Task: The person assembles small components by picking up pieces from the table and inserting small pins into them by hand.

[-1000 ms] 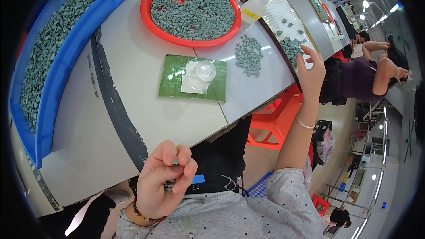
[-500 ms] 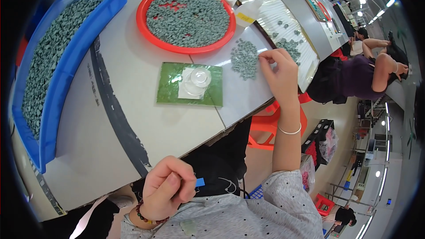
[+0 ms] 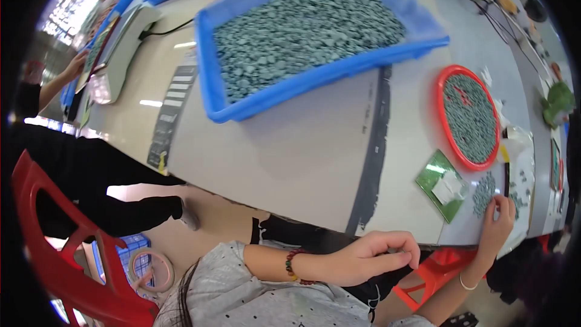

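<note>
My left hand (image 3: 378, 257), with a beaded bracelet at the wrist, is curled closed just in front of the table edge. Its fingers hide whatever may lie inside. Over at the right, my right hand (image 3: 501, 218) has thumb and fingertips together at the edge of a small spread pile of grey-green stone chips (image 3: 484, 194). Whether a chip sits between those fingertips is too small to make out. Left of that pile lies a green square board (image 3: 433, 177) with white paper (image 3: 446, 188) on it. Beyond stands a round red tray (image 3: 443, 109) full of similar chips.
A large blue bin (image 3: 266, 106) lined with clear plastic holds many green stones. A ribbed pale tray (image 3: 524, 197) with scattered chips lies beside the small pile. At the far left, another person's hand (image 3: 75, 63) is near a pale machine (image 3: 124, 54). A red chair (image 3: 78, 236) stands at lower left.
The view has swung left, bringing the whole blue bin and another person into sight. My right hand stays by the small pile; my left hand remains closed and now points rightward.
</note>
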A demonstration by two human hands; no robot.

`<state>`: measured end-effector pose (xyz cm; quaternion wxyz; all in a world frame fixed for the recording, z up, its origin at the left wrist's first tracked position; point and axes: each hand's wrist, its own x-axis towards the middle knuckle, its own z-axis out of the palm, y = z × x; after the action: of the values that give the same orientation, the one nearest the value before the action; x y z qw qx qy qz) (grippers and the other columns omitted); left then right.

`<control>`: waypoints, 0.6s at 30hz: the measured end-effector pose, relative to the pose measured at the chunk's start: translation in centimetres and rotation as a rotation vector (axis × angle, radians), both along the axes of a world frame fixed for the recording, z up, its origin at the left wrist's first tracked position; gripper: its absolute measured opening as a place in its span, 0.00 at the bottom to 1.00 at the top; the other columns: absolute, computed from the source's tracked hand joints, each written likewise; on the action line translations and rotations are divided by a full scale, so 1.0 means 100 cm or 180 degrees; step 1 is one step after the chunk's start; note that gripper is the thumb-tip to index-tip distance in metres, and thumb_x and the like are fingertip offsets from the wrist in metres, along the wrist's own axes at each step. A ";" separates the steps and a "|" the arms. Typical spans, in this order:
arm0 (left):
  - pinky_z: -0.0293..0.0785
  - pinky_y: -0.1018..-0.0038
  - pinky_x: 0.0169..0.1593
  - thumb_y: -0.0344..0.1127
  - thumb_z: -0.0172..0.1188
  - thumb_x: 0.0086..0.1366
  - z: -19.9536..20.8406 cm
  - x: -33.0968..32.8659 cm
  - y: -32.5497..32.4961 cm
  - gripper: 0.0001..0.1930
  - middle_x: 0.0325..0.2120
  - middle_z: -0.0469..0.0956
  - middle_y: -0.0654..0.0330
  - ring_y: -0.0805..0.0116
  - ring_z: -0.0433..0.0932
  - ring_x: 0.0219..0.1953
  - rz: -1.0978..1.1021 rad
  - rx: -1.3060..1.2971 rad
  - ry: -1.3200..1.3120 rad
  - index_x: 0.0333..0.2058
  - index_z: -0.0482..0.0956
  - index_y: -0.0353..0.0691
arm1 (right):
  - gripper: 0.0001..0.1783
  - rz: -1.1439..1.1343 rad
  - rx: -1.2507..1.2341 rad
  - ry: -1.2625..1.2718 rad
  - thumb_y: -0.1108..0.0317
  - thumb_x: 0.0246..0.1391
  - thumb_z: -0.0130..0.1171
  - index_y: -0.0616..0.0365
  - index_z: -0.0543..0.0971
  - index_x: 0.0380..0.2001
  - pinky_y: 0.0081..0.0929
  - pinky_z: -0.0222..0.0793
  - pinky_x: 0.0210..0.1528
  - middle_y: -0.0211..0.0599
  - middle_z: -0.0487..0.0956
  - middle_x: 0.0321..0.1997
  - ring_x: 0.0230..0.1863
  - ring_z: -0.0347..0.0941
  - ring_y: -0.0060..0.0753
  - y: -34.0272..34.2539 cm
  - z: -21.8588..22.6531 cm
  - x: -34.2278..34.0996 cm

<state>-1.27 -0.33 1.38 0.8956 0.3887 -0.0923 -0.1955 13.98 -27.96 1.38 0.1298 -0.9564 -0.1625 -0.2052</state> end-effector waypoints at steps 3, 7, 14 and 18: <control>0.61 0.81 0.42 0.34 0.44 0.67 -0.005 -0.003 0.001 0.09 0.33 0.69 0.67 0.80 0.65 0.36 0.0116 -0.0024 -0.0125 0.35 0.70 0.36 | 0.02 0.0083 0.0078 0.0233 0.77 0.50 0.50 0.65 0.70 0.29 0.30 0.63 0.36 0.42 0.69 0.29 0.31 0.66 0.41 0.000 -0.001 0.006; 0.62 0.79 0.40 0.34 0.45 0.66 -0.001 -0.004 0.001 0.08 0.31 0.70 0.64 0.76 0.66 0.34 0.0399 0.0324 -0.0350 0.33 0.69 0.36 | 0.02 0.0197 0.1027 0.0261 0.79 0.53 0.46 0.68 0.68 0.30 0.23 0.58 0.33 0.38 0.66 0.29 0.30 0.61 0.31 -0.014 0.004 -0.013; 0.63 0.73 0.28 0.33 0.50 0.63 0.005 0.004 -0.009 0.07 0.23 0.64 0.58 0.63 0.65 0.24 0.0410 0.1585 -0.1251 0.30 0.68 0.36 | 0.07 0.2085 0.1337 0.0457 0.72 0.39 0.59 0.58 0.70 0.19 0.30 0.53 0.24 0.36 0.67 0.20 0.22 0.59 0.36 0.091 0.041 -0.117; 0.63 0.70 0.27 0.30 0.53 0.59 0.002 0.004 -0.007 0.04 0.23 0.65 0.56 0.58 0.66 0.24 0.0633 0.2031 -0.1436 0.30 0.70 0.36 | 0.09 0.2082 0.1458 0.0453 0.75 0.31 0.63 0.57 0.75 0.23 0.29 0.60 0.22 0.34 0.70 0.23 0.20 0.64 0.36 0.102 0.034 -0.116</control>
<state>-0.90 -1.01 1.55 0.7017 0.6875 -0.1832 -0.0366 2.40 -17.76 4.77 0.4089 -0.8123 -0.3990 -0.1172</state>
